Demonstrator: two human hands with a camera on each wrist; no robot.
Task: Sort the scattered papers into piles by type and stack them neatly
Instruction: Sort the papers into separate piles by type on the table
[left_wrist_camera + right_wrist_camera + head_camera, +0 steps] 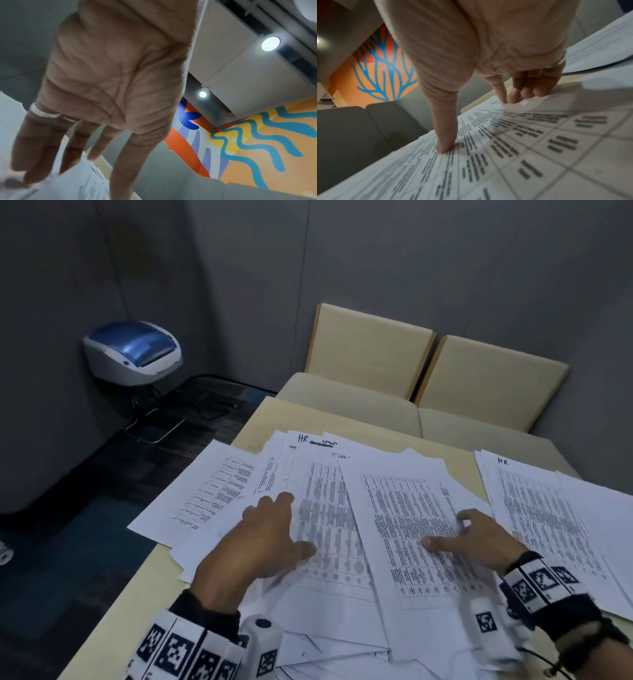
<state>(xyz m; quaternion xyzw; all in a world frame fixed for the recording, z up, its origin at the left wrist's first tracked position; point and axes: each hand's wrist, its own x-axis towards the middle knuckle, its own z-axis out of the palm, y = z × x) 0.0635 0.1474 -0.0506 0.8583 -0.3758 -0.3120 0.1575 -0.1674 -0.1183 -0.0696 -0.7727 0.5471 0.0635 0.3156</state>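
Note:
White printed sheets lie scattered and overlapping on the pale table [253,422]. My left hand [270,525] rests flat with spread fingers on a table-printed sheet [325,508] in the middle heap; its fingers [73,146] hang straight down onto paper. My right hand [472,534] lies on the topmost gridded sheet [404,525], thumb pressed on the print and fingertips [513,99] touching near its right edge. A separate pile [548,515] marked "HR" sits at the right. Handwritten labels "HR" [302,438] and "IT Log" show on sheets at the back.
A sheet [205,494] at the left overhangs the table's edge. Cream cushioned seats [359,398] stand just behind the table. A white and blue printer [132,352] sits on a stand at the back left, cables on the dark floor below.

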